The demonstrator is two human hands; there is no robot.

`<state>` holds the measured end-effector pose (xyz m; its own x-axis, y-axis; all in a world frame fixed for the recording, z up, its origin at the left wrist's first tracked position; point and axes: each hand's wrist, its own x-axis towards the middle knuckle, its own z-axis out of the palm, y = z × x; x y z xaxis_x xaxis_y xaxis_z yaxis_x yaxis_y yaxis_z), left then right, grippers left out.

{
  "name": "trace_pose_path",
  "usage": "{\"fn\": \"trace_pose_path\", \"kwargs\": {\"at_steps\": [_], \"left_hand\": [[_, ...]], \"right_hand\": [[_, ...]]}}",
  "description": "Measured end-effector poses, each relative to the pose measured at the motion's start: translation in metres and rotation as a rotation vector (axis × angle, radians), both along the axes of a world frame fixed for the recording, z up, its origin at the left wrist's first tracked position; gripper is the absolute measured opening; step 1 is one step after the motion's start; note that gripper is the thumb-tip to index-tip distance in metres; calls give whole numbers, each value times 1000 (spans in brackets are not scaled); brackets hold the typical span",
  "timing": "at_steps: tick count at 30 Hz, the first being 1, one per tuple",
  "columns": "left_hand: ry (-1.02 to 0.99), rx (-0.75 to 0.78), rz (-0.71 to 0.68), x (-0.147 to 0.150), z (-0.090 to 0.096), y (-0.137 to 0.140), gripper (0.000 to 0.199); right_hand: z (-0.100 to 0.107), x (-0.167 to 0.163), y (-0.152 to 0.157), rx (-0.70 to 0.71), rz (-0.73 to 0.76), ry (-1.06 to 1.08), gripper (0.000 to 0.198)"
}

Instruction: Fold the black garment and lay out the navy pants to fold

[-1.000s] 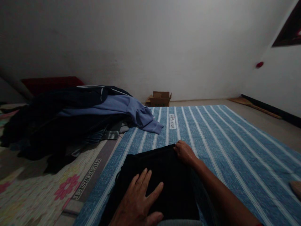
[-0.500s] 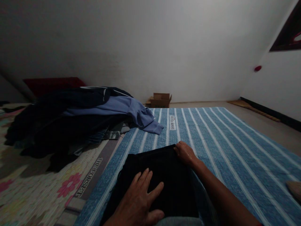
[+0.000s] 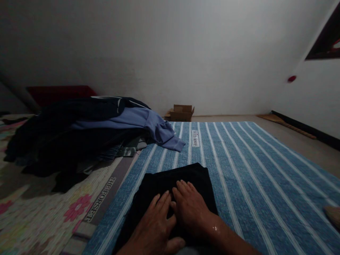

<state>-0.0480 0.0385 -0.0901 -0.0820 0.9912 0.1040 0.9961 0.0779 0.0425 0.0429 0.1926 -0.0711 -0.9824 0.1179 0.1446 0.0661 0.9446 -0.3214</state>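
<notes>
A black folded garment [image 3: 156, 182] lies on the blue and white striped sheet [image 3: 225, 152] right in front of me; its exact kind I cannot tell. My left hand [image 3: 156, 223] rests flat on its left part, fingers spread. Beside it, my right hand [image 3: 190, 203] lies palm down on the middle of the cloth, fingers stretched out and fairly close together. The two hands almost meet at the right thumb. Both forearms hide the near part of the garment.
To the left, a heap of dark clothes [image 3: 79, 141] with a light blue sweatshirt [image 3: 132, 118] sprawls over a flowered mat [image 3: 53, 205]. One blue sleeve reaches onto the striped sheet. An open cardboard box [image 3: 182, 114] stands by the far wall [image 3: 186, 56].
My right hand has let go of the garment's far right corner and come back left, down onto its middle. The left hand has stayed nearly in place.
</notes>
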Motion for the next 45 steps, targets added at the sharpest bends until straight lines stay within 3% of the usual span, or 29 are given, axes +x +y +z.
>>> {"fn": "trace_pose_path", "kwargs": {"at_steps": [4,10,14,18,22,26,31,34,39,45], "left_hand": [[-31,-76,22,1,9,2,66],[-145,-94,17,-4,19,-1,52],[-248,-107,13,-7,38,-4,47],[-331,34,126,-5,68,6,25],[-396,149,223,0,84,36,29],[-481,-12,231,-6,70,65,37],[-386,-164,238,-16,45,69,48],[-345,-193,257,-13,46,70,48],[-340,-136,234,-5,48,93,45],[-473,-136,188,-22,23,115,46]], "right_hand": [[-13,1,3,-86,20,-62,56],[-7,3,5,-139,6,-62,61],[-6,3,4,-154,-1,-68,60],[-4,2,4,-152,-13,-72,62],[4,1,-1,-151,-21,-55,64],[9,7,-19,-180,31,40,66],[-6,16,-44,-166,63,93,83],[-11,15,-48,-147,78,99,84],[-2,11,-45,-89,94,126,83],[-12,8,-52,18,23,115,89]]}}
